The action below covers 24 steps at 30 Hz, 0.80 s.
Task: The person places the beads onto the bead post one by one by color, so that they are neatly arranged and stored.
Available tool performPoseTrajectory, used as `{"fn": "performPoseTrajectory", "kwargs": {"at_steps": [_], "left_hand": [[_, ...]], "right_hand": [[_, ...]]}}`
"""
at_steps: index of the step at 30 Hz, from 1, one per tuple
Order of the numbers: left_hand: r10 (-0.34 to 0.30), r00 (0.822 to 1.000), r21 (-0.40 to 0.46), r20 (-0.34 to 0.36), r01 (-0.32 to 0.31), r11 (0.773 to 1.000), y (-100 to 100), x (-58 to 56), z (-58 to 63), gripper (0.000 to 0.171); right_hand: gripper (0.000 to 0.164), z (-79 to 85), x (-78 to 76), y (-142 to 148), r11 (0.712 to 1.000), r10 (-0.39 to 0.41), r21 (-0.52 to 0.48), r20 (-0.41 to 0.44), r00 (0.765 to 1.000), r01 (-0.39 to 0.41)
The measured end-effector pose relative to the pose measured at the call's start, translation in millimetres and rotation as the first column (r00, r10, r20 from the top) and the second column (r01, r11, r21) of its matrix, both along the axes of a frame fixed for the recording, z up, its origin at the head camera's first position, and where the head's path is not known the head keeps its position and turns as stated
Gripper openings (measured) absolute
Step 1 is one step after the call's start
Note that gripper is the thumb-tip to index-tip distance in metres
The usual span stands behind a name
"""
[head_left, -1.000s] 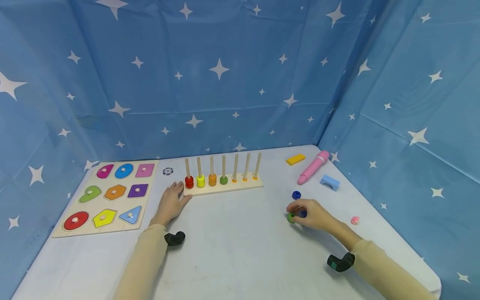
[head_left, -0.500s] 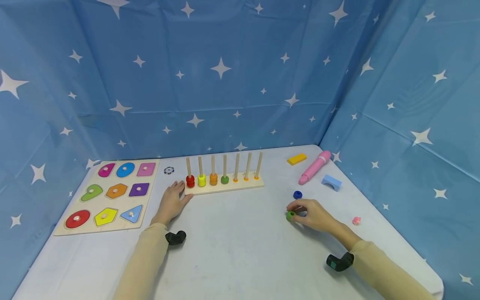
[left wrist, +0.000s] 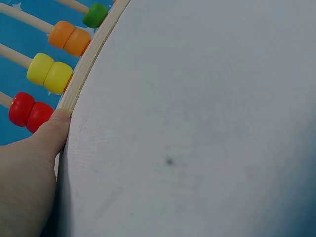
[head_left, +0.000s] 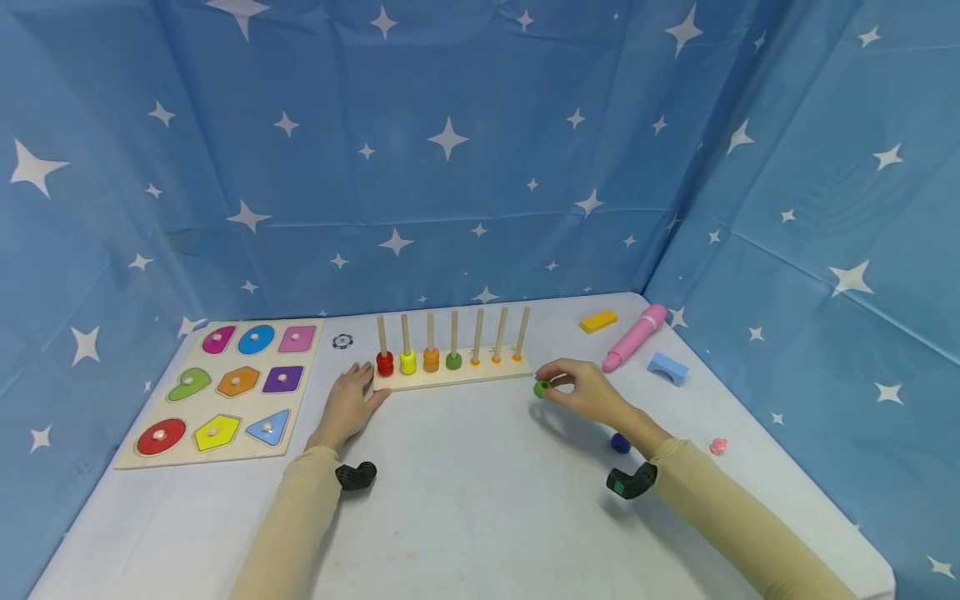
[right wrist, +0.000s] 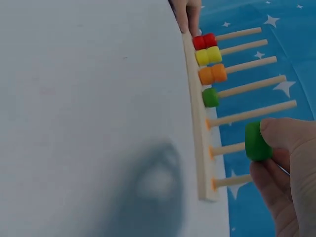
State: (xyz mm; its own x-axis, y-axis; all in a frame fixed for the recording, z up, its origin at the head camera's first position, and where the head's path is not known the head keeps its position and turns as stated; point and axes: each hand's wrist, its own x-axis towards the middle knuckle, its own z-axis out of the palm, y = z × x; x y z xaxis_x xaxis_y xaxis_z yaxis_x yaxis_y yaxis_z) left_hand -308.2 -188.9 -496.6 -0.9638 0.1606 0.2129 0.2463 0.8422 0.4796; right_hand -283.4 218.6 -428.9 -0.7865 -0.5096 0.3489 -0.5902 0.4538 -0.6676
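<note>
A wooden peg board (head_left: 450,380) stands at the table's back. Two red beads (head_left: 385,364), two yellow beads (head_left: 407,362) and two orange beads (head_left: 431,360) sit on its left pegs. One green bead (head_left: 453,361) is on the peg after them; the pegs further right are bare. My left hand (head_left: 348,408) rests at the board's left end, fingers fairly straight, the thumb (left wrist: 58,121) touching its front edge. My right hand (head_left: 588,392) pinches another green bead (right wrist: 257,141) between thumb and fingers, raised off the table near the board's right end.
A shape puzzle board (head_left: 225,392) lies left, with a poker chip (head_left: 342,342) beside it. Right lie a blue bead (head_left: 620,442), a pink marker (head_left: 634,337), a yellow block (head_left: 598,321), a blue arch block (head_left: 667,368) and a small pink piece (head_left: 718,446).
My right hand has lifted the green bead and carried it left and back toward the board. A blue bead beside it has come into view; the other is hidden. The left hand stays put.
</note>
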Motion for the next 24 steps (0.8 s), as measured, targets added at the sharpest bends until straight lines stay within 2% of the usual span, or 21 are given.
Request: {"fn": "performPoseTrajectory", "kwargs": {"at_steps": [3, 12, 24], "left_hand": [[-0.001, 1.000, 0.001, -0.005, 0.001, 1.000, 0, -0.9, -0.9, 0.066], [0.002, 1.000, 0.000, -0.003, -0.002, 1.000, 0, 1.1, -1.1, 0.066], [0.001, 1.000, -0.015, -0.019, -0.001, 1.000, -1, -0.8, 0.1, 0.065]], "right_hand": [[0.024, -1.5, -20.7, -10, 1.000, -0.006, 0.003, -0.052, 0.999, 0.006], [0.025, 25.3, -53.0, -60, 0.999, 0.029, -0.029, -0.187, 0.982, -0.035], [0.023, 60.4, -80.5, -118, 0.999, 0.016, -0.034, -0.220, 0.975, -0.024]]}}
